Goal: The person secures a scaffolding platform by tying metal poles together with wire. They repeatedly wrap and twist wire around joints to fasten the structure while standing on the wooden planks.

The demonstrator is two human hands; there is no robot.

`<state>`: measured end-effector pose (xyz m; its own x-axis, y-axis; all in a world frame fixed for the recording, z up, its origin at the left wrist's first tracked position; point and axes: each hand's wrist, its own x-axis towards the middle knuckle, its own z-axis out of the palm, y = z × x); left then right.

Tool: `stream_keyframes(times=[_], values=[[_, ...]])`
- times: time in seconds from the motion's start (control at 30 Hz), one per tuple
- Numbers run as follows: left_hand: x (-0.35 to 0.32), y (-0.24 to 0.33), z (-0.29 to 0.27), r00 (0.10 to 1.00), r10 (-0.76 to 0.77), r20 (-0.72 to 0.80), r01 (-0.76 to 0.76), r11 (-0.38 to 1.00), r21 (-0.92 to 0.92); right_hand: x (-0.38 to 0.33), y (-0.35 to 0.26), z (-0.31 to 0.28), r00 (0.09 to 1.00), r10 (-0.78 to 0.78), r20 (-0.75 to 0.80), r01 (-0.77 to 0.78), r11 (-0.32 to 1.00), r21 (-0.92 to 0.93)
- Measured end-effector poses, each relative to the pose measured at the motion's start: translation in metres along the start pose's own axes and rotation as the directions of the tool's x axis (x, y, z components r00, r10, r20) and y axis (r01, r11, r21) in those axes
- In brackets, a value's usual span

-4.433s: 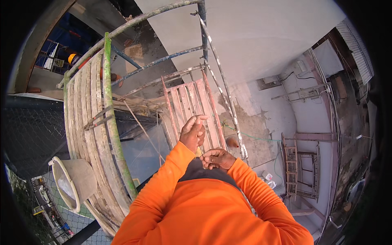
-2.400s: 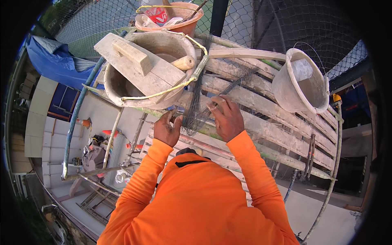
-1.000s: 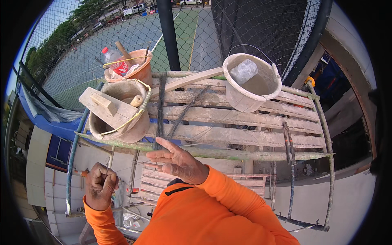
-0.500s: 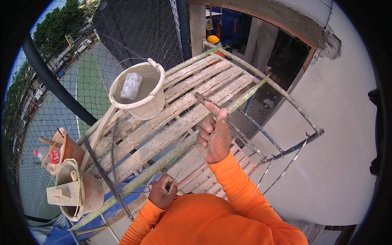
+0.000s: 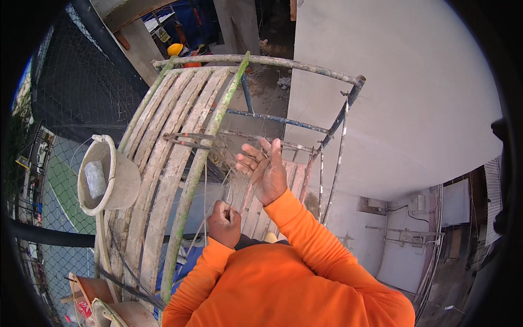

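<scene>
My right hand [image 5: 268, 173] is raised in front of my chest, its fingers spread and nothing in its palm. Lower and to its left, my left hand [image 5: 224, 224] is closed in a fist with a thin wire [image 5: 231, 192] rising from it; most of the grip is hidden. Metal pincers [image 5: 170, 136] with partly orange handles lie across the plank platform [image 5: 158, 180] and its green-stained rail [image 5: 192, 182], apart from both hands.
A pale bucket [image 5: 124, 182] holding a wrapped bundle [image 5: 95, 180] stands on the platform's left. Dark wires [image 5: 128, 261] and further buckets [image 5: 92, 289] are lower left. Scaffold tubes [image 5: 294, 64] border a plastered wall [image 5: 381, 98]. A yellow helmet [image 5: 175, 49] shows beyond.
My view has swung right. The right hand, formerly by the pincers with a finger extended, has drawn back and opened; the pincers now lie apart from it. My left hand stays closed.
</scene>
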<state>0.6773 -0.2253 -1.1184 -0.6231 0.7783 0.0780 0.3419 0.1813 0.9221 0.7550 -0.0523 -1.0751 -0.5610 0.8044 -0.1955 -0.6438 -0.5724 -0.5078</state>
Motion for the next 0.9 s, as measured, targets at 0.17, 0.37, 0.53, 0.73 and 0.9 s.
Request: stream_keyframes(times=[0.17,0.37,0.53,0.73,0.9], values=[[0.012,0.002,0.031,0.937,0.065,0.342,-0.126,0.979,0.159,0.008,-0.056,-0.036,0.915,-0.383,-0.127,0.34,0.901,-0.269],[0.105,0.062,0.043,0.927,0.057,0.37,0.041,0.966,-0.253,-0.065,-0.069,-0.058,0.943,-0.294,0.159,0.326,0.708,-0.626],[0.147,0.13,0.063,0.887,0.221,0.405,0.121,0.736,-0.667,-0.106,-0.046,-0.05,0.979,-0.201,0.04,0.179,0.747,-0.64],[0.158,0.139,0.08,0.862,0.159,0.481,0.26,0.676,-0.689,-0.121,-0.027,-0.051,0.951,-0.307,-0.028,0.2,0.682,-0.703],[0.17,0.129,0.084,0.83,0.153,0.536,0.333,0.635,-0.697,-0.126,-0.023,-0.049,0.962,-0.252,-0.108,0.118,0.738,-0.664]])
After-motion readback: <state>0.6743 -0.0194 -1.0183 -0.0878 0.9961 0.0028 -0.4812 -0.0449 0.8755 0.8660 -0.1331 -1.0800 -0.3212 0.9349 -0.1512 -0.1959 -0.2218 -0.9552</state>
